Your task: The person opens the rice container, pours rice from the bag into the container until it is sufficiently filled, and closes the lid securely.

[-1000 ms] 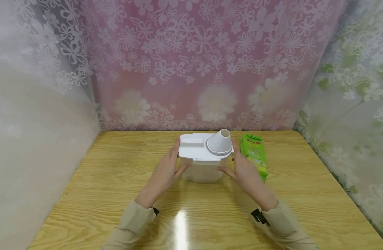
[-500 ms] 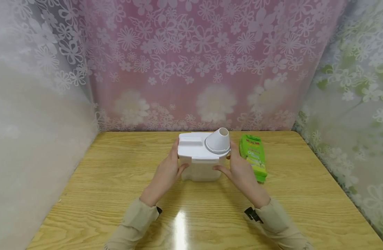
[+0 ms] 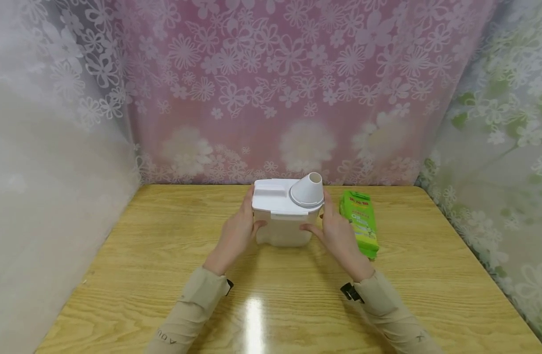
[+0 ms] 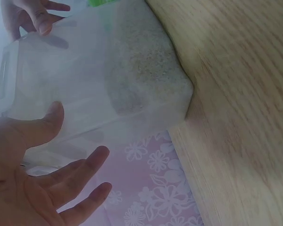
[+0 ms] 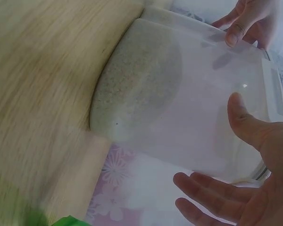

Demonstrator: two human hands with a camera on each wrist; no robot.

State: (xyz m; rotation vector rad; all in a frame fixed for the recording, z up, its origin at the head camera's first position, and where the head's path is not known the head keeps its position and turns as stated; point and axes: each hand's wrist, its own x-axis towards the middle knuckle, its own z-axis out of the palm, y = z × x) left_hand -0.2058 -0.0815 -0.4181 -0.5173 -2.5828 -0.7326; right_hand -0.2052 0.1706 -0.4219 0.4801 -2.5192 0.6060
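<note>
A translucent storage container point(image 3: 284, 232) stands upright near the far edge of the table, with a white lid and a white cone-shaped spout point(image 3: 309, 189) at its right end. Pale grains point(image 4: 151, 61) fill its lower part. My left hand point(image 3: 236, 236) grips the left end, thumb on the front face. On the opposite end my right hand point(image 3: 340, 238) holds it the same way, its thumb point(image 5: 240, 117) against the front wall. In both wrist views some fingers stand off the wall. The base looks to be on or very close to the tabletop.
A green and yellow packet point(image 3: 360, 223) lies on the wooden table point(image 3: 164, 275), just right of my right hand. A pink floral curtain point(image 3: 271, 98) hangs behind the table's far edge, with pale patterned sheets at left and right.
Both hands have moved the container away from me, toward the far edge, and very slightly left. The gap between it and the green packet has widened. Both hands keep their grip.
</note>
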